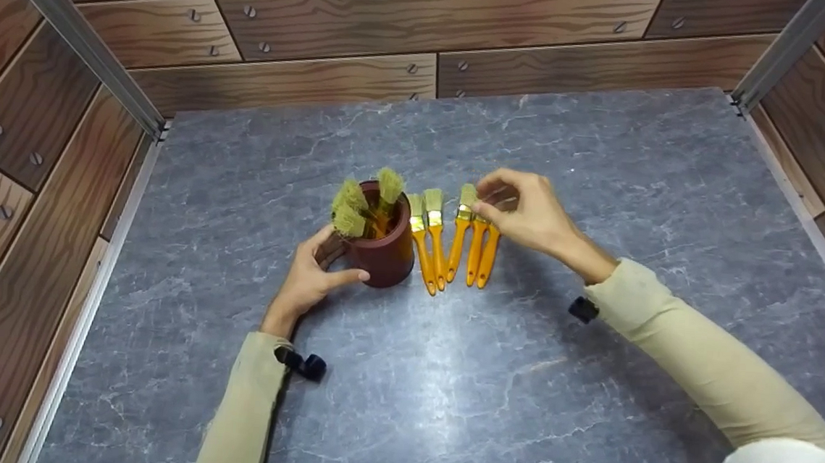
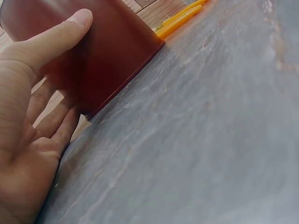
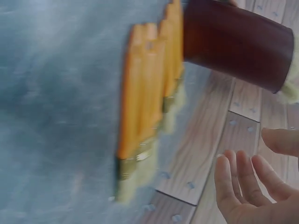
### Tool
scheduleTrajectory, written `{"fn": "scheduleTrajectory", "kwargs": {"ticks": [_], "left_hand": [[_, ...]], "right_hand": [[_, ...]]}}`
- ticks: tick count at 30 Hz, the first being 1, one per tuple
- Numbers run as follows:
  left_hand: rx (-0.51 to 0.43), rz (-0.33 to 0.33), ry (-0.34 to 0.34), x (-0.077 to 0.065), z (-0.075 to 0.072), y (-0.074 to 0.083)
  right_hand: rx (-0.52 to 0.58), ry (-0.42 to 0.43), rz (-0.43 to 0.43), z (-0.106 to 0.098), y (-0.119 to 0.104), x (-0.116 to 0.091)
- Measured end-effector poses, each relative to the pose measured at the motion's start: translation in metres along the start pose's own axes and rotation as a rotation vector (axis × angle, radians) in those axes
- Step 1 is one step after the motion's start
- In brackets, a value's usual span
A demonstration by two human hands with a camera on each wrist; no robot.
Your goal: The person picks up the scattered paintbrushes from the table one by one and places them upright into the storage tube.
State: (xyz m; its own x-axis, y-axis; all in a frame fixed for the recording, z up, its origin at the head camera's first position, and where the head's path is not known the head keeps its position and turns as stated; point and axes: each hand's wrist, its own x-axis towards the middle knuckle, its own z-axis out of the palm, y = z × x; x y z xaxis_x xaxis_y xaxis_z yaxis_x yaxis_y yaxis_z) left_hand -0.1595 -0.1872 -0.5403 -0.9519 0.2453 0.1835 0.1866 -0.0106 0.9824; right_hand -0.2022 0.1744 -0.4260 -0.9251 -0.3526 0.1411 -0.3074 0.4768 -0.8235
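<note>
Your left hand [image 1: 308, 271] grips the dark red cup [image 1: 385, 262], upright beside the loose brushes [image 1: 457, 245]; your right hand [image 1: 530, 214], fingers parted, is empty near their bristled ends. Sideways pressure from your left could tip the cup or scatter the row

Grey marbled tabletop [image 1: 429, 407]: dark-red cup [image 1: 385, 262], five orange-handled brushes [image 1: 459, 242].

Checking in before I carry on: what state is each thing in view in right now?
Container: upright on the table, open at the top.
Brushes in the container: standing bristles up, leaning.
Loose brushes: five, lying on the table, handles toward the person.
Left hand: holds the container's side, thumb against the wall.
Right hand: near the loose brushes' bristles, fingers slightly bent, holding nothing.
</note>
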Motion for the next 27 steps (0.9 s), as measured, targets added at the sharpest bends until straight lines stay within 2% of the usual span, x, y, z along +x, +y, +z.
{"fn": "scheduleTrajectory", "kwargs": {"ticks": [10, 16, 21, 27], "left_hand": [[-0.034, 0.005, 0.004, 0.002, 0.001, 0.0], [-0.043, -0.005, 0.013, 0.001, 0.001, 0.001], [-0.023, -0.01, 0.016, 0.0, 0.001, 0.001], [0.016, -0.019, 0.005, -0.001, -0.002, 0.002]], "right_hand": [[-0.216, -0.039, 0.069, 0.011, 0.045, -0.016], [-0.299, -0.05, 0.153, 0.016, 0.057, -0.017], [-0.3, -0.056, 0.199, 0.015, 0.057, -0.016], [-0.226, -0.047, 0.283, 0.008, 0.057, -0.017]]}}
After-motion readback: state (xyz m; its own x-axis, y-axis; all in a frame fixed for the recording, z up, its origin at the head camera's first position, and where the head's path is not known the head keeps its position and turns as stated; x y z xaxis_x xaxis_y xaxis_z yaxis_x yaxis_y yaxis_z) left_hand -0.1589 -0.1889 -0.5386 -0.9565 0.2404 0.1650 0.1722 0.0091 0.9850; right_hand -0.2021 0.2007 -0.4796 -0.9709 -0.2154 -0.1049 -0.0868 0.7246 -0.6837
